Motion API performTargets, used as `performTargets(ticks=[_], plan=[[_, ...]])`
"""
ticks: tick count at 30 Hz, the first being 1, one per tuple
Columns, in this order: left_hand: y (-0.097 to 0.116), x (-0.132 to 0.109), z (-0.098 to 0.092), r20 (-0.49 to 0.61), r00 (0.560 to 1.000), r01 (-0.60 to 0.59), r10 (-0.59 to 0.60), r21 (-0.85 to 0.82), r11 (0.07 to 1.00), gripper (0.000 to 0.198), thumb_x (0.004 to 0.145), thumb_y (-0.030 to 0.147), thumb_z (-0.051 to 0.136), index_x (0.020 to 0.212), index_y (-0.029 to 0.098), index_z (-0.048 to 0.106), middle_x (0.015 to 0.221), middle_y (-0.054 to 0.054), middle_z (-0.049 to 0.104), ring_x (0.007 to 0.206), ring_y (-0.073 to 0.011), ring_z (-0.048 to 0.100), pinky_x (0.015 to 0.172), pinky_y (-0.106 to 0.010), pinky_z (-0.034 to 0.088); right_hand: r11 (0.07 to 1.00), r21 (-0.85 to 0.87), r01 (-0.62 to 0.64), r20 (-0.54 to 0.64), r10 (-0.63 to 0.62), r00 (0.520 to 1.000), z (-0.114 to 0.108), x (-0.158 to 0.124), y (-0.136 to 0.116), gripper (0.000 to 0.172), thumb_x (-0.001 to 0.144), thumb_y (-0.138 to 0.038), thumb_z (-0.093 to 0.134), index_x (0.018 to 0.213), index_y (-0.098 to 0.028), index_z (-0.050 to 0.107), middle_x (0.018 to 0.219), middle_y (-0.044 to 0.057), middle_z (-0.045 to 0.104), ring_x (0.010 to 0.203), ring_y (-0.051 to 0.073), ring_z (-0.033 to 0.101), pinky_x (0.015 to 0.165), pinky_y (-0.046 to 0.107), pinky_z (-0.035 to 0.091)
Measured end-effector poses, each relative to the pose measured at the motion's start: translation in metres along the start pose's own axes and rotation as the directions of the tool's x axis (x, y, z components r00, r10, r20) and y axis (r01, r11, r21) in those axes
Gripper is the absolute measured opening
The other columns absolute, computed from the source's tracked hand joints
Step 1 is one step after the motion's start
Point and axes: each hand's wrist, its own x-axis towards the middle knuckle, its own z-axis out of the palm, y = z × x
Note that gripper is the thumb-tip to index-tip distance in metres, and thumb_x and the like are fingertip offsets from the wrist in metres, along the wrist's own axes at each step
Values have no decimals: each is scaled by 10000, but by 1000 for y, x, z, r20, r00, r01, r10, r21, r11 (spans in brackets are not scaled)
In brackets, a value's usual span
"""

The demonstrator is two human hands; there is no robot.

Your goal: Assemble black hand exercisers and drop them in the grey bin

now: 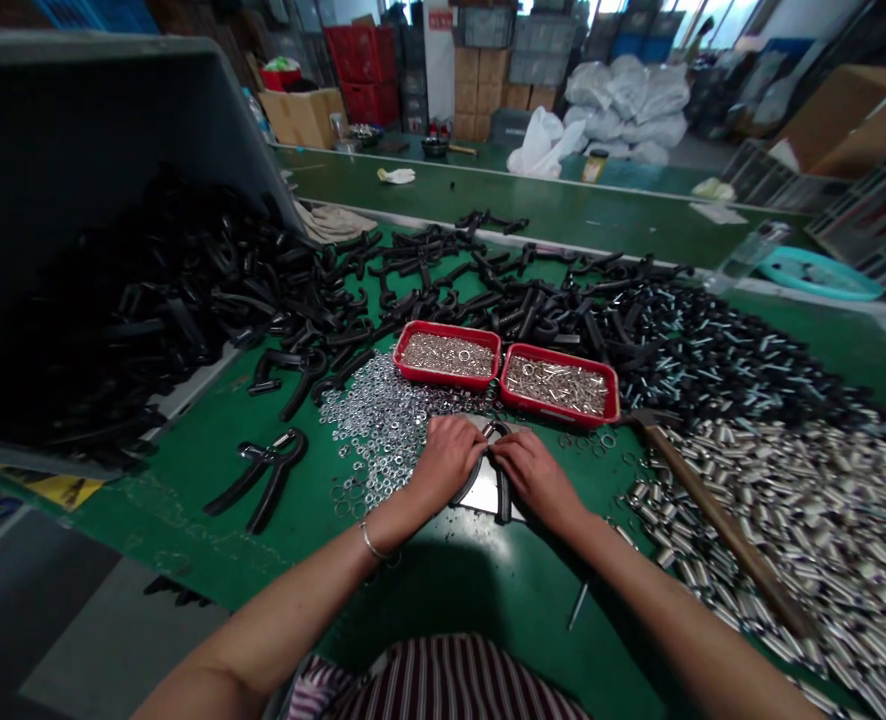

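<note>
Hands work low on a green workbench (188, 520), just two of them in view: the left hand (447, 462) and the right hand (537, 478) sit close together, fingers curled from either side over one black grip handle (498, 480), which lies between them on a shiny metal plate (484, 492). One thin bracelet (372, 542) circles the left wrist. Just ahead of the fingers sit two red trays (447, 355) side by side, both filled with small silver parts. Beside the left hand spreads a loose pile of steel washers (383, 430), and farther left lies one assembled black hand gripper (259, 478). To the right, one wooden-handled hammer (720, 515) rests along the edge of a wide spread of silver metal tubes (803, 520). Behind the trays, a great heap of black handles (323, 300) runs back to one grey bin (75, 130).
</note>
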Motion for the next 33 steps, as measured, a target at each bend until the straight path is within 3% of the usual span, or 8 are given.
performTargets(ticks=[4, 7, 16, 19, 22, 26, 29, 33], plan=[[-3, 1, 2, 6, 992, -127, 127, 71, 989, 267, 1023, 290, 419, 964, 152, 640, 965, -100, 661, 966, -243, 551, 925, -445, 369, 986, 146, -84, -80, 96, 992, -10, -14, -1, 231, 1005, -257, 457, 1131, -225, 648, 1141, 107, 644, 1127, 249, 589, 1010, 460, 480], [-8, 1, 4, 9, 984, -178, 178, 88, 980, 287, 1030, 285, 400, 978, 144, 645, 953, -107, 664, 951, -241, 562, 895, -440, 386, 980, 134, -144, -41, 151, 988, -23, -33, 4, 237, 1001, -277, 456, 1122, -234, 655, 1112, 101, 659, 1083, 251, 611, 982, 459, 497], [-11, 2, -5, 53, 973, -231, 227, 104, 967, 271, 1029, 281, 417, 1019, 146, 652, 1011, -96, 686, 955, -238, 573, 847, -396, 402, 943, -1, -333, -2, 333, 943, -77, -87, 41, 259, 998, -359, 450, 1094, -234, 656, 1058, 88, 684, 1008, 253, 641, 926, 424, 507], [-10, 7, -7, 114, 956, -287, 269, 193, 938, 276, 1024, 255, 414, 994, 133, 660, 945, -105, 673, 909, -252, 558, 809, -398, 394, 940, -55, -337, -26, 336, 942, -86, -96, 45, 275, 1002, -364, 430, 1111, -231, 644, 1063, 94, 679, 997, 253, 640, 912, 417, 510], [-8, 11, -11, 193, 923, -378, 333, 282, 882, 275, 1012, 193, 401, 959, 124, 662, 897, -110, 645, 876, -259, 539, 800, -403, 387, 922, -243, -302, -91, 288, 953, -100, -102, 54, 286, 995, -343, 425, 1113, -204, 645, 1069, 126, 673, 1017, 283, 611, 914, 440, 490], [-5, 15, -15, 278, 873, -478, 401, 322, 817, 298, 995, 128, 368, 914, 121, 654, 896, -117, 619, 882, -260, 530, 847, -423, 387, 690, -648, -323, -143, 305, 941, -124, -110, 76, 316, 979, -304, 409, 1098, -144, 654, 1015, 193, 665, 915, 330, 583, 815, 470, 453], [-3, 16, -15, 309, 865, -485, 395, 319, 814, 296, 991, 123, 365, 912, 128, 651, 914, -111, 619, 898, -256, 535, 862, -413, 398, 519, -783, -343, -137, 393, 909, -134, -113, 94, 311, 968, -338, 444, 1047, -112, 642, 891, 197, 659, 798, 317, 579, 720, 425, 429], [-9, 12, -10, 242, 912, -391, 331, 275, 878, 278, 1007, 164, 379, 953, 125, 649, 938, -105, 632, 909, -248, 543, 836, -390, 426, 502, -801, -327, -53, 484, 873, -138, -113, 114, 246, 951, -321, 474, 898, -125, 612, 816, 173, 662, 746, 290, 593, 662, 369, 394]])
